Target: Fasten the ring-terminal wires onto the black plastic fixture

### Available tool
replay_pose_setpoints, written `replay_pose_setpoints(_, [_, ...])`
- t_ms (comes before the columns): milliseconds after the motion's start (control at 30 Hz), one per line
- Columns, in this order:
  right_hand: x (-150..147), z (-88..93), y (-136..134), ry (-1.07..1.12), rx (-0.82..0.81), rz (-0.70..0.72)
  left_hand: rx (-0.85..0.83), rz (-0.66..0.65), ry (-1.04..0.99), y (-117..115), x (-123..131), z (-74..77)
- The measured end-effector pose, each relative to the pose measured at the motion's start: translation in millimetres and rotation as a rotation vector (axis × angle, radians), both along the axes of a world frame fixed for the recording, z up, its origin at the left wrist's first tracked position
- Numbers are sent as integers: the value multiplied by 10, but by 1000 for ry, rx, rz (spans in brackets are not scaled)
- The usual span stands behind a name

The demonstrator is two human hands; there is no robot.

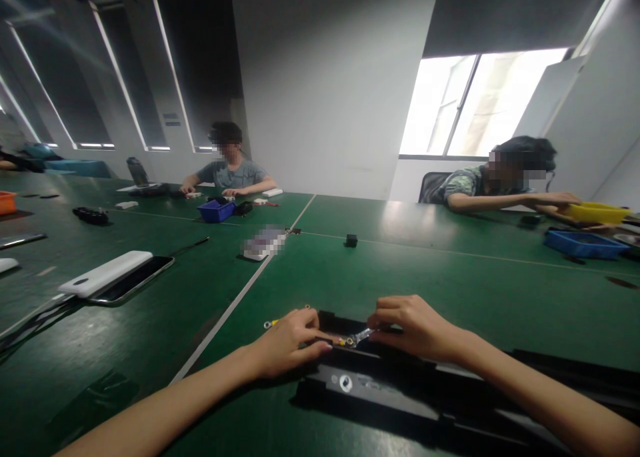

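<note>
My right hand (413,325) is closed round a small silver wrench (365,335) whose head sits at a ring terminal (343,341) with a yellow sleeve. From the other side my left hand (285,343) has its fingertips at that terminal, closed on its lead, which is mostly hidden. Another yellow-sleeved ring terminal (270,324) pokes out behind the left hand. Both hands are over a long black housing (390,393) lying on the green table. A round silver fitting (345,383) shows on its near side.
A white power bank (107,273) and a phone (135,281) with cables lie at left. A small black block (351,241) stands ahead, near a white device (263,243). Two people work across the table, by a dark blue bin (217,210) and a yellow bin (597,213).
</note>
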State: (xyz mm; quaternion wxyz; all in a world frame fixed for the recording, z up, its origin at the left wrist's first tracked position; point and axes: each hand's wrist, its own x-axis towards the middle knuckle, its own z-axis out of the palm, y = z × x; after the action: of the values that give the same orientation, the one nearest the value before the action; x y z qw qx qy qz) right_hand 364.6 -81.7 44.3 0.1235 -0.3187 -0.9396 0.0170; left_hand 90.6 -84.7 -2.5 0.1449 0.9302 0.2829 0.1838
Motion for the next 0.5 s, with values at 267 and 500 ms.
replay_pose_setpoints(267, [-10, -8, 8, -4, 16, 5, -1, 0, 11, 5, -8, -18])
replay_pose_setpoints(500, [3, -14, 1, 8, 18, 18, -8, -2, 16, 5, -6, -4])
